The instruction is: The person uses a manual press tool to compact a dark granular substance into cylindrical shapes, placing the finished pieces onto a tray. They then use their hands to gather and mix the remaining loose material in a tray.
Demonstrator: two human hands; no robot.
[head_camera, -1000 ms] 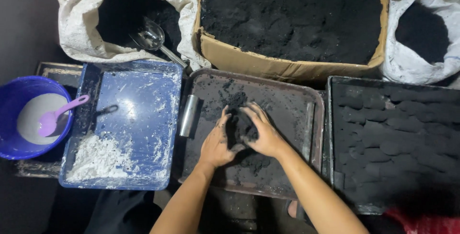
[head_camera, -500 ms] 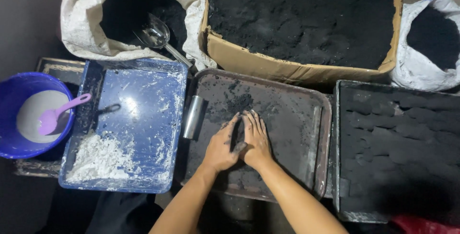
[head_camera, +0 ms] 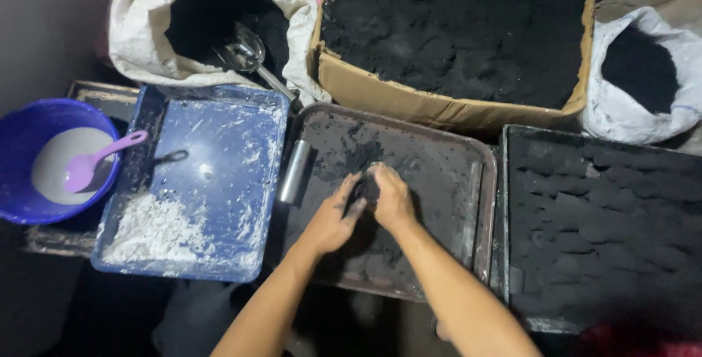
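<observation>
Head view, left hand [head_camera: 330, 219] and right hand [head_camera: 391, 197] cupped together, fingers closed around a black lump [head_camera: 363, 190], probably charcoal paste, over the dark tray [head_camera: 439, 159], metal tube [head_camera: 295, 172] beside

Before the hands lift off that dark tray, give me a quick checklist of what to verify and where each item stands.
1. Both hands on the lump: left hand and right hand cup the black lump: ok.
2. Lump packed firm: mostly hidden by fingers: cannot tell.
3. Lump over the brown tray: ok.
4. Metal tube on the tray's left rim, apart from the hands: ok.
5. Free spot on the black tray at right: too dark: cannot tell.
</observation>
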